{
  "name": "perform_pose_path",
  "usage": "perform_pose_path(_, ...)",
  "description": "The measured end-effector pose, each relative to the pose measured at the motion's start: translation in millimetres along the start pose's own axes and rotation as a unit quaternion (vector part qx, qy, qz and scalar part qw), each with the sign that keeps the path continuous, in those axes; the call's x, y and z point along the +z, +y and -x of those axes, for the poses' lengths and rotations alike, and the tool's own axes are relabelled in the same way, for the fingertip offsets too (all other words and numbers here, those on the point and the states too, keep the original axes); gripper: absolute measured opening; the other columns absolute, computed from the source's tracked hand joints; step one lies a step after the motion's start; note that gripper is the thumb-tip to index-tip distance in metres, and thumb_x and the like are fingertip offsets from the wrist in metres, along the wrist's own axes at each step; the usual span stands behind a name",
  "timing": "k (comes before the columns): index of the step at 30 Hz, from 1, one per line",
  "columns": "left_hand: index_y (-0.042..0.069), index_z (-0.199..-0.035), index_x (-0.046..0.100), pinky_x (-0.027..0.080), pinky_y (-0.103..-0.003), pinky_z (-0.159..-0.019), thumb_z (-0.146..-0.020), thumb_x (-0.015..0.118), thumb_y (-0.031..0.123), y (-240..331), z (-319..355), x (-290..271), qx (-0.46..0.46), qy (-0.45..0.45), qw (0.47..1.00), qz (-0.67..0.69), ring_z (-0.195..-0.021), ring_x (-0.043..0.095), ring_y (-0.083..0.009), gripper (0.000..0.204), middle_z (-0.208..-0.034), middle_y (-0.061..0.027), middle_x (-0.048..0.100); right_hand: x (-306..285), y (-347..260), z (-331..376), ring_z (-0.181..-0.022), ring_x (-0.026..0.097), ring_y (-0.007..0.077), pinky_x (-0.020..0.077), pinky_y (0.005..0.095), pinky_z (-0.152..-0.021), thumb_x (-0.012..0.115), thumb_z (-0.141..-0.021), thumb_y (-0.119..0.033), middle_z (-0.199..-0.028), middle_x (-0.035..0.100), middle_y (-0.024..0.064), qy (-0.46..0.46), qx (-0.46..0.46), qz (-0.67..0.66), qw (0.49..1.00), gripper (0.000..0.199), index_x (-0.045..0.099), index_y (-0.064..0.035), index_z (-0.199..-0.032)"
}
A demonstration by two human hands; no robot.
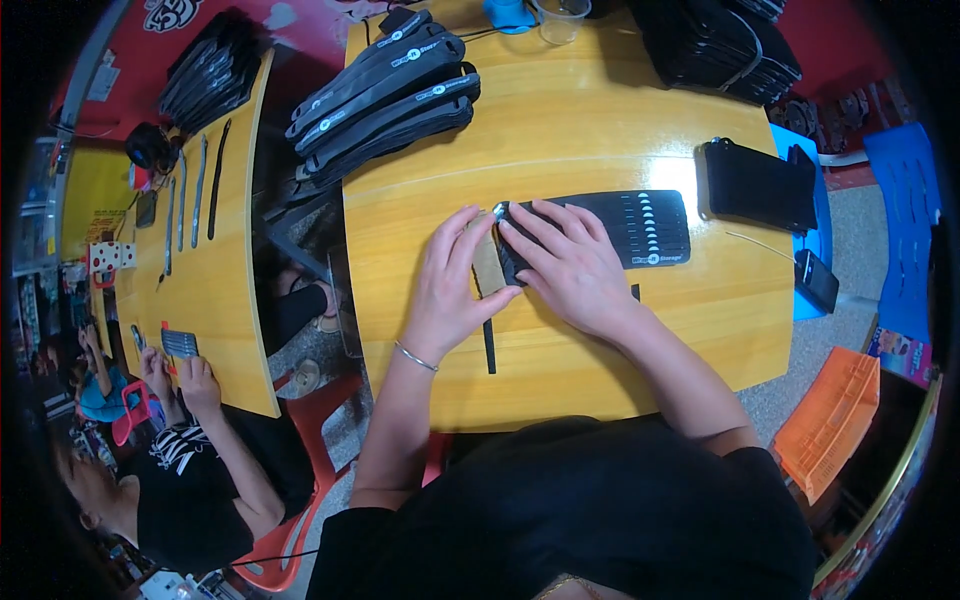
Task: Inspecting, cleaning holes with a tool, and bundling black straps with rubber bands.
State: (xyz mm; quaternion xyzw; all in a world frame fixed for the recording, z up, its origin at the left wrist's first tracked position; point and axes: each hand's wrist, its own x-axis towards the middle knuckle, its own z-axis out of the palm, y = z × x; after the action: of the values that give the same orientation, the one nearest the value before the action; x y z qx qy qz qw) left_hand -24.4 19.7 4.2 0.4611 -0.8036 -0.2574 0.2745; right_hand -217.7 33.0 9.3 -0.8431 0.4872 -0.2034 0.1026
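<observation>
A stack of black straps (660, 228), fanned so that a row of white half-round marks shows, lies across the middle of the wooden table. My right hand (575, 260) rests on the stack's left part, fingers stretched out over it. At the stack's left end stands a narrow brown cardboard piece (487, 260). My left hand (448, 275) grips this piece, with fingertips at its far end and the thumb at its near end. A thin black strip (490, 350) sticks out toward me below the cardboard. Something small and shiny shows by my right fingertips, too small to name.
Bundles of black straps (385, 95) lie at the far left of the table (560, 385), more (715, 50) at the far right. A black box-like item (760, 185) sits at the right edge. An orange crate (828, 425) stands beyond. Another person works at the left table (235, 330).
</observation>
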Motion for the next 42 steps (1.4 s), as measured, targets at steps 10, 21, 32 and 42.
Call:
perform_pose_path(10,0.005,-0.138,0.035,0.040,-0.040,-0.101,-0.060,0.081,0.015,2.5,-0.6,1.0,-0.010,0.010,1.000,-0.008,-0.121,0.044,-0.0334,0.092,-0.131,-0.0162,0.041,0.2,-1.5,-0.3,-0.125,0.042,0.0251,0.0300,0.0405,-0.105,0.070,-0.074,-0.017,-0.136,0.047,0.0053,-0.001,0.014,-0.022,1.000,0.056,0.053,-0.0092,-0.127)
perform_pose_path(21,0.005,-0.140,0.033,0.040,-0.040,-0.101,-0.058,0.083,0.015,2.4,-1.4,0.2,-0.024,0.007,1.000,-0.003,-0.121,0.044,-0.0336,0.096,-0.132,-0.0164,0.040,0.1,-0.5,-0.3,-0.124,0.043,0.0236,0.0301,0.0386,-0.105,0.069,-0.076,-0.022,-0.134,0.050,0.0068,0.010,-0.002,-0.001,1.000,0.051,0.055,-0.0083,-0.124)
perform_pose_path(32,0.004,-0.139,0.032,0.037,-0.039,-0.104,-0.055,0.086,0.016,2.4,-5.6,-2.0,-0.008,-0.008,1.000,-0.019,-0.125,0.040,-0.0336,0.101,-0.134,-0.0170,0.038,-1.2,0.2,0.5,-0.123,0.043,0.0250,0.0305,0.0390,-0.104,0.068,-0.074,-0.016,-0.133,0.051,0.0086,0.010,-0.003,-0.011,1.000,0.051,0.055,-0.0071,-0.123)
perform_pose_path(42,0.004,-0.140,0.031,0.037,-0.039,-0.104,-0.054,0.086,0.016,1.6,-6.5,-2.2,-0.011,-0.009,1.000,-0.011,-0.125,0.040,-0.0333,0.103,-0.135,-0.0172,0.038,-0.5,0.6,1.2,-0.124,0.043,0.0252,0.0310,0.0400,-0.104,0.070,-0.072,-0.011,-0.135,0.049,0.0068,0.007,0.007,-0.032,0.999,0.058,0.053,-0.0085,-0.127)
